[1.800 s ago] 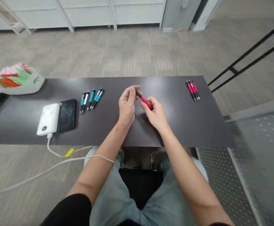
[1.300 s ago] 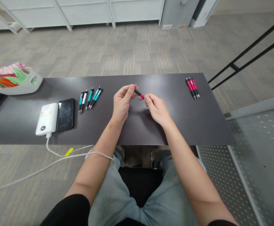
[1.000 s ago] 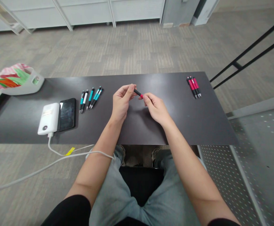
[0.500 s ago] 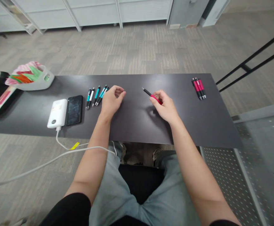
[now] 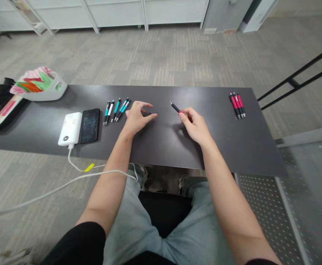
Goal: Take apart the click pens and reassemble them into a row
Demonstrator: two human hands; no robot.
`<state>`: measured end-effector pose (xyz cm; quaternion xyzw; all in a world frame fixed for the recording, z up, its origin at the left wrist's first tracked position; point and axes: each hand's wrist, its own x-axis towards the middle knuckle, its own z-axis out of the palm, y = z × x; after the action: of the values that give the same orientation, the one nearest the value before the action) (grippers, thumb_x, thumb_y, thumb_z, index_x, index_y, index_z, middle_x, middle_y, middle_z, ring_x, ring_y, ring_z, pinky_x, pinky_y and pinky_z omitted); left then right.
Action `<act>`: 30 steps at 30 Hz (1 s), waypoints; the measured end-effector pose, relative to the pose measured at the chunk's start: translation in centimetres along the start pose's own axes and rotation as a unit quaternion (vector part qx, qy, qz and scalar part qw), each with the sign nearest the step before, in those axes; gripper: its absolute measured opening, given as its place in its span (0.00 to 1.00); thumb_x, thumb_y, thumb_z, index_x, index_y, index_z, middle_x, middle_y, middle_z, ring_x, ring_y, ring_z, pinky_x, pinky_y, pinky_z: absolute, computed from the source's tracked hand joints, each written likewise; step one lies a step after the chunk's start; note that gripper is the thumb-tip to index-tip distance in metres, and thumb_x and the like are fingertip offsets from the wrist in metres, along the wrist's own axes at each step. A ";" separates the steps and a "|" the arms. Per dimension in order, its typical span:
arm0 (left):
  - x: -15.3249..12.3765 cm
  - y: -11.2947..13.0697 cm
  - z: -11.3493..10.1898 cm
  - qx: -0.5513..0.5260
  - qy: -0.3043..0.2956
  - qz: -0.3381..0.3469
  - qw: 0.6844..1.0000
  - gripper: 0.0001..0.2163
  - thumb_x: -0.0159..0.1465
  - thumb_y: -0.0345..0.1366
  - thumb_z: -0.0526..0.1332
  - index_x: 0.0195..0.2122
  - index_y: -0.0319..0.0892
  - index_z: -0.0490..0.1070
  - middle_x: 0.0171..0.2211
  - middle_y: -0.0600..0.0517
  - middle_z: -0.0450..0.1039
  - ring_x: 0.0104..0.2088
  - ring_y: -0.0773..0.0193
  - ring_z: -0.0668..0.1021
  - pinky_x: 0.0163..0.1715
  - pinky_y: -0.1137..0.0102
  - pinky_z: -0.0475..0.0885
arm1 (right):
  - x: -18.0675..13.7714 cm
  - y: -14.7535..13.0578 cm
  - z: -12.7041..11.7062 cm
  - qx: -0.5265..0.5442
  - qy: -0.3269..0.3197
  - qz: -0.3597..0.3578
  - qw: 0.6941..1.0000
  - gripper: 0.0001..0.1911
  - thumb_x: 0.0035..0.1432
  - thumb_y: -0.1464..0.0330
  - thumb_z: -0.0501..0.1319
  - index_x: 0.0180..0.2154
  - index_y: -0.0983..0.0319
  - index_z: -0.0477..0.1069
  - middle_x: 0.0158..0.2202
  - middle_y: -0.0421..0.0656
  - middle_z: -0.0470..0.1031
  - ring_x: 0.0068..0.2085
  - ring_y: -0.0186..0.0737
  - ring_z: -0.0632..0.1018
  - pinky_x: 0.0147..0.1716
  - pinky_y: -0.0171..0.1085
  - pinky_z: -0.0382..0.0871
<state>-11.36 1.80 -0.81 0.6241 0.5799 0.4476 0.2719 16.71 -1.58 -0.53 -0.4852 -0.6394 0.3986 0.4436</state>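
My right hand (image 5: 194, 123) grips a red-and-black pen (image 5: 175, 108) by its red end. The pen's metal tip points up and left, above the dark table (image 5: 163, 147). Empty, with thumb and fingers apart, my left hand (image 5: 140, 117) is over the table just right of several teal and white pens (image 5: 116, 110), which lie slanted side by side. At the table's right end, several red-and-black pens (image 5: 237, 105) lie close together in a row.
Left of the teal pens are a black phone (image 5: 90, 125) and a white power bank (image 5: 70, 129), whose white cable (image 5: 78, 180) crosses my left forearm. A white basket (image 5: 58, 88) with colourful contents stands at the far left, beside a black open case (image 5: 6, 116).
My left hand has moved slightly right, and its thumb and fingers have spread apart. My right hand keeps the pen at nearly the same place. The view has shifted a little.
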 end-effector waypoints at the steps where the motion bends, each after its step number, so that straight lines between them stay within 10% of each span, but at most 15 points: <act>1: -0.2 0.7 0.2 -0.050 -0.012 0.024 0.998 0.19 0.56 0.45 0.87 0.48 0.51 0.91 0.53 0.46 0.88 0.45 0.52 0.82 0.61 0.56 0.75 | -0.1 -0.3 0.3 0.024 -0.013 0.010 1.000 0.30 0.71 0.33 0.69 0.43 0.53 0.77 0.31 0.38 0.72 0.33 0.44 0.70 0.37 0.43 0.67; 5: -1.3 4.2 1.7 -0.275 -0.125 0.029 0.953 0.29 0.66 0.67 0.79 0.55 0.50 0.90 0.58 0.42 0.90 0.57 0.49 0.88 0.61 0.59 0.81 | -0.6 -2.1 1.6 0.160 -0.084 0.076 0.981 0.35 0.67 0.28 0.68 0.42 0.52 0.77 0.28 0.35 0.61 0.26 0.39 0.59 0.27 0.42 0.56; 11: -2.9 6.1 5.2 -0.393 -0.129 -0.012 0.910 0.29 0.68 0.67 0.78 0.53 0.47 0.89 0.48 0.44 0.93 0.43 0.57 0.90 0.48 0.64 0.85 | -1.3 -3.6 3.3 0.259 -0.142 0.133 0.946 0.34 0.66 0.27 0.68 0.39 0.51 0.75 0.27 0.32 0.49 0.24 0.37 0.47 0.24 0.41 0.46; 15: -3.6 5.7 7.8 -0.410 -0.012 -0.013 0.912 0.24 0.71 0.66 0.77 0.45 0.48 0.86 0.41 0.47 0.91 0.35 0.62 0.87 0.35 0.68 0.80 | -1.1 -2.8 3.9 0.182 -0.081 0.096 0.975 0.35 0.68 0.26 0.65 0.40 0.51 0.73 0.26 0.34 0.55 0.25 0.41 0.59 0.25 0.42 0.58; 21: -3.8 6.0 8.6 -0.440 0.031 0.019 0.897 0.21 0.71 0.61 0.79 0.45 0.49 0.84 0.41 0.48 0.90 0.47 0.54 0.92 0.48 0.61 0.87 | -1.2 -2.2 4.2 0.054 0.024 -0.035 0.998 0.27 0.77 0.35 0.63 0.45 0.51 0.75 0.47 0.49 0.81 0.54 0.58 0.82 0.57 0.55 0.80; 30: -3.0 6.3 6.8 -0.429 -0.018 -0.005 0.903 0.21 0.64 0.58 0.85 0.41 0.47 0.86 0.40 0.49 0.89 0.43 0.59 0.91 0.51 0.63 0.87 | -1.1 -1.4 3.8 0.087 -0.005 0.005 0.996 0.30 0.71 0.34 0.69 0.52 0.49 0.66 0.40 0.41 0.75 0.39 0.49 0.78 0.42 0.49 0.78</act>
<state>-2.15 -0.99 0.79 0.4521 0.3304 0.6403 0.5257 12.83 -3.20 -0.55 -0.4465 -0.6018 0.4572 0.4790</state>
